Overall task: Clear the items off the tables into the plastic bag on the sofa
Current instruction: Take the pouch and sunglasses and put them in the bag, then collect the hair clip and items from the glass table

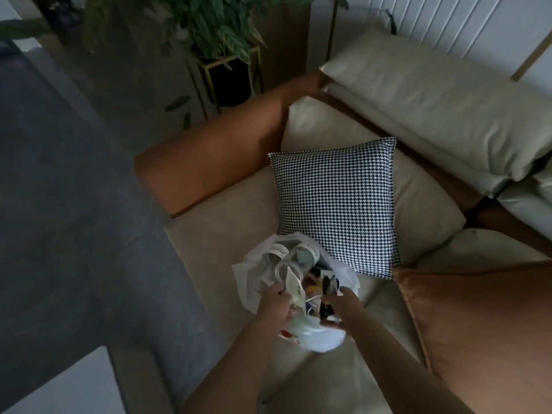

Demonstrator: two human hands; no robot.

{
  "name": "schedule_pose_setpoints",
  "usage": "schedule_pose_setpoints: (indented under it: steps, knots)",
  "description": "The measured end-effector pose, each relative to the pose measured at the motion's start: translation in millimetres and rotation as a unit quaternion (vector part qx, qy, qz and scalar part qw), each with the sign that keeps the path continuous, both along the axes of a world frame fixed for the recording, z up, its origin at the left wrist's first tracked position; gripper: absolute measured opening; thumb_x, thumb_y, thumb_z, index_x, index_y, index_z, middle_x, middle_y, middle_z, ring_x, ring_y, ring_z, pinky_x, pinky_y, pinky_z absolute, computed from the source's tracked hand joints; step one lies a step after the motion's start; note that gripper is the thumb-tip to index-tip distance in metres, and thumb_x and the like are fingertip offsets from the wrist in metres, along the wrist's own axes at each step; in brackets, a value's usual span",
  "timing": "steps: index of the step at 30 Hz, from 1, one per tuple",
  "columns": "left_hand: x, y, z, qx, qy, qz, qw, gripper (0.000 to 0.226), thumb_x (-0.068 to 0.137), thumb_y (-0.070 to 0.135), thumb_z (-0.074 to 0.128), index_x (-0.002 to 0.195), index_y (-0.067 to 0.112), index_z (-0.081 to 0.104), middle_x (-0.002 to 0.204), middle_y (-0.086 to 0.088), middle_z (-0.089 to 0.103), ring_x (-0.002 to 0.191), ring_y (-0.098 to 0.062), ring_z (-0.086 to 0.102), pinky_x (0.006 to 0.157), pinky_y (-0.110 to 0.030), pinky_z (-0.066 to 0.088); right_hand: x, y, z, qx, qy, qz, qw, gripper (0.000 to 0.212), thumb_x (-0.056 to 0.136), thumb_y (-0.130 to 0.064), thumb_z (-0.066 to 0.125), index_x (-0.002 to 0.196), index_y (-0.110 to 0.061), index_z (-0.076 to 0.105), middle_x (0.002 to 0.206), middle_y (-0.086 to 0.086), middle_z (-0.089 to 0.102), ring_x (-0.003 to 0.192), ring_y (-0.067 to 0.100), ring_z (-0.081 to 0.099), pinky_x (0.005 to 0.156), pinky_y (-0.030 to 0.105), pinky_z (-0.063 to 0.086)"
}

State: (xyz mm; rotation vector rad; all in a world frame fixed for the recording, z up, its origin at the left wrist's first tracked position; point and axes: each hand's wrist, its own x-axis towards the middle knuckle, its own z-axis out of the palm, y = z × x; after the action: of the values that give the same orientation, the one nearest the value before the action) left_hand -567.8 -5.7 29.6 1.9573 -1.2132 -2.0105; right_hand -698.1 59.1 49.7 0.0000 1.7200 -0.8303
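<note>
White, thin and crinkled, the plastic bag (pixel 254 282) sat on the sofa's (pixel 227 222) cream seat cushion, near its front edge, with its mouth open upward. Dim light and blur left most of the contents unreadable: pale rounded containers (pixel 294 255) lay toward the far side, and darker oddments in the middle could not be told apart. The left hand (pixel 276 303) curled its fingers round a pale, flat packet (pixel 294 286) at the bag's mouth. The right hand (pixel 339 309) gripped a dark, narrow object (pixel 327 307) just inside the near rim; what it was could not be made out. Both forearms ran off the bottom edge. Just beyond the bag, a square houndstooth pillow (pixel 336 204) lay on the seat, touching it. A smooth rust-coloured cushion (pixel 478 324) was cut off at the right.
</note>
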Motion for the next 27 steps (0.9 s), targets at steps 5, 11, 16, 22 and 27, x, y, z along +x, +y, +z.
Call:
schedule_pose_setpoints:
  steps: [5, 11, 16, 22, 27]
  knots:
    - [-3.3, -11.6, -6.2, 0.025, -0.028, -0.050, 0.998, 0.041, 0.096, 0.004, 0.041, 0.135, 0.015, 0.047, 0.106, -0.011, 0.059, 0.092, -0.023, 0.062, 0.072, -0.030, 0.055, -7.2, -1.1, -13.1, 0.001, 0.008, 0.014, 1.000, 0.033, 0.088, -0.010, 0.062, 0.114, -0.012, 0.042, 0.114, 0.013, 0.049, 0.117, 0.034, 0.048, 0.083, 0.044, 0.050]
    - [7.8, -0.2, 0.5, -0.011, -0.050, -0.087, 0.995, 0.039, 0.094, 0.004, 0.046, 0.133, 0.005, 0.048, 0.122, -0.014, 0.059, 0.097, -0.025, 0.063, 0.055, -0.019, 0.049, -7.0, 6.1, -17.1, 0.023, 0.054, 0.102, 0.993, 0.036, 0.088, -0.012, 0.061, 0.121, -0.005, 0.048, 0.117, 0.017, 0.056, 0.112, 0.032, 0.055, 0.085, 0.040, 0.052]
    - [18.2, 23.7, 19.3, -0.041, -0.061, -0.106, 0.992, 0.043, 0.093, 0.005, 0.049, 0.136, 0.002, 0.046, 0.134, -0.017, 0.054, 0.110, -0.029, 0.063, 0.060, -0.020, 0.054, 3.4, 16.8, -4.0, 0.011, 0.153, 0.273, 0.950, 0.030, 0.092, -0.015, 0.055, 0.119, -0.005, 0.055, 0.113, 0.014, 0.061, 0.109, 0.029, 0.058, 0.089, 0.034, 0.049]
    - [38.4, 78.6, 49.0, -0.066, -0.070, -0.084, 0.992, 0.037, 0.085, 0.009, 0.061, 0.123, 0.005, 0.057, 0.125, -0.012, 0.059, 0.111, -0.028, 0.061, 0.093, -0.033, 0.050, 27.3, 49.5, 17.3, -0.021, 0.237, 0.430, 0.871, 0.031, 0.094, -0.020, 0.051, 0.122, -0.008, 0.054, 0.124, 0.009, 0.059, 0.115, 0.023, 0.054, 0.093, 0.025, 0.039]
    - [69.8, 135.1, 76.2, -0.099, -0.078, -0.055, 0.991, 0.017, 0.093, 0.016, 0.056, 0.106, 0.011, 0.065, 0.107, -0.002, 0.060, 0.103, -0.023, 0.060, 0.093, -0.032, 0.047, 61.7, 84.7, 29.4, -0.050, 0.261, 0.512, 0.817, 0.033, 0.095, -0.022, 0.051, 0.123, -0.006, 0.055, 0.123, 0.008, 0.058, 0.117, 0.022, 0.053, 0.091, 0.021, 0.036]
